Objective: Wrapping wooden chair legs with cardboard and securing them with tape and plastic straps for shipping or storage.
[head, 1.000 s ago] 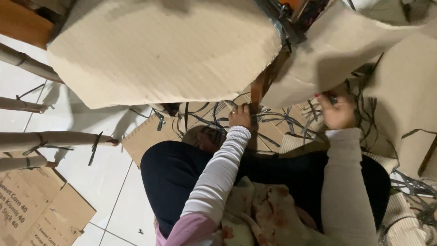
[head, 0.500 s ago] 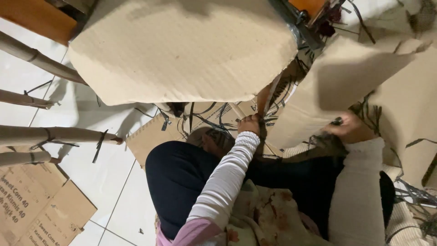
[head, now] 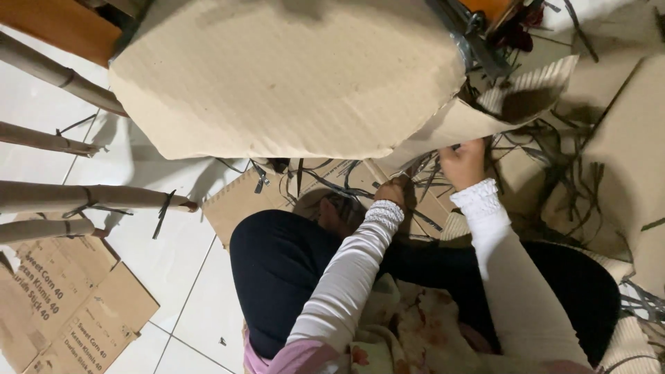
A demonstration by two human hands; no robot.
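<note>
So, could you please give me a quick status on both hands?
Left hand on dark strips. Right hand under big tan cardboard sheet. Neither grip clear.

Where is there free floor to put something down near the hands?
Bare white tile lies between the cardboard tubes, the flat printed cardboard and the knee. Around the left hand and right hand it is crowded with dark strips.

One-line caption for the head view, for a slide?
Seated person's left hand and right hand reach under a large cardboard sheet among dark strips.
</note>
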